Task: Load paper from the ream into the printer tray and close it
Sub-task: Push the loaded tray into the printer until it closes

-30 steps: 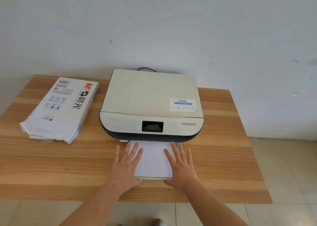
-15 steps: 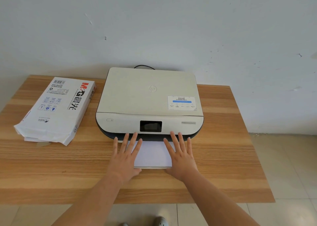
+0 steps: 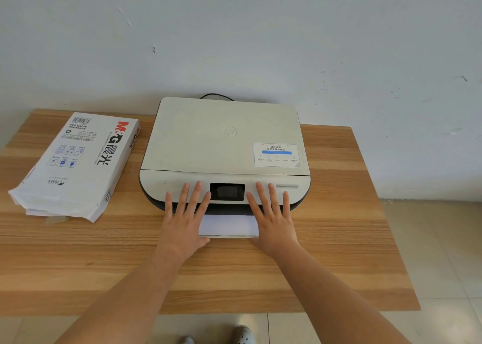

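The wooden table (image 3: 78, 252) carries everything, and the printer (image 3: 224, 140) sits at its back edge against the wall, lid down. Compared with a second ago, far less of its tray (image 3: 229, 236) sticks out at the front: only a short strip shows now, where before a long tongue of it reached toward me. I read that as the closing push being well under way, though not finished, since the tray's front lip is not yet flush with the dark base of the printer.

The paper (image 3: 228, 225) lies flat in the tray, a white band visible between my wrists, so the loading part looks done. The ream (image 3: 75, 166) lies off to the left on the table, well apart from the printer, its torn end toward me.

My left hand (image 3: 184, 223) and right hand (image 3: 273, 223) are flat, palms down, on either side of the paper, fingers (image 3: 194, 197) spread apart and gripping nothing. The fingertips now reach over the printer's front panel, beside the small screen (image 3: 227, 191); a second ago they were short of it.
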{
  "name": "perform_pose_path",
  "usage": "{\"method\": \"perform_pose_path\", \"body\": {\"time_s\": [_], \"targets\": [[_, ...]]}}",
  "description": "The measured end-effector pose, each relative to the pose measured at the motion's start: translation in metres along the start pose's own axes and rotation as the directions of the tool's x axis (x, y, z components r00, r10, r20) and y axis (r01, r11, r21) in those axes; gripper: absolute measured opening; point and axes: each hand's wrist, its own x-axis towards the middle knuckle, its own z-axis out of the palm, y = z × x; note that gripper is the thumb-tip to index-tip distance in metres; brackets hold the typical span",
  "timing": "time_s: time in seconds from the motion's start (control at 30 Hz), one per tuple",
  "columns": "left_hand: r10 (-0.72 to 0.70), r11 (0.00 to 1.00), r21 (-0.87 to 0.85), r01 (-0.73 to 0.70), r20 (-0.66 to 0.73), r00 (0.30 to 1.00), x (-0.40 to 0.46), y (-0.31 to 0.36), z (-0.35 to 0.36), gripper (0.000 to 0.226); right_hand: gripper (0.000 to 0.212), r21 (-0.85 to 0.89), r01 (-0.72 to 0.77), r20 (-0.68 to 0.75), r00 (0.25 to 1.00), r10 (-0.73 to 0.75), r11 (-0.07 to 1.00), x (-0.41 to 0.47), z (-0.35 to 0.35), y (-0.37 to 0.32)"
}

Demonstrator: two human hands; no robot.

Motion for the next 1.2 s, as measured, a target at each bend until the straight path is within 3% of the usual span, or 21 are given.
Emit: {"method": "perform_pose_path", "body": {"time_s": [0.53, 1.2], "targets": [[0.073, 0.993, -0.094, -0.070, 0.027, 0.997, 0.014, -0.011, 0.007, 0.114, 0.119, 0.044, -0.021, -0.013, 1.000, 0.022, 0.999, 0.010, 0.011, 0.006], [0.065, 0.995, -0.077, -0.065, 0.001, 0.998, 0.015, -0.008, 0.016, 0.109, 0.112, -0.007, -0.027, -0.023, 0.999, 0.027, 1.000, 0.010, 0.015, 0.007]]}}
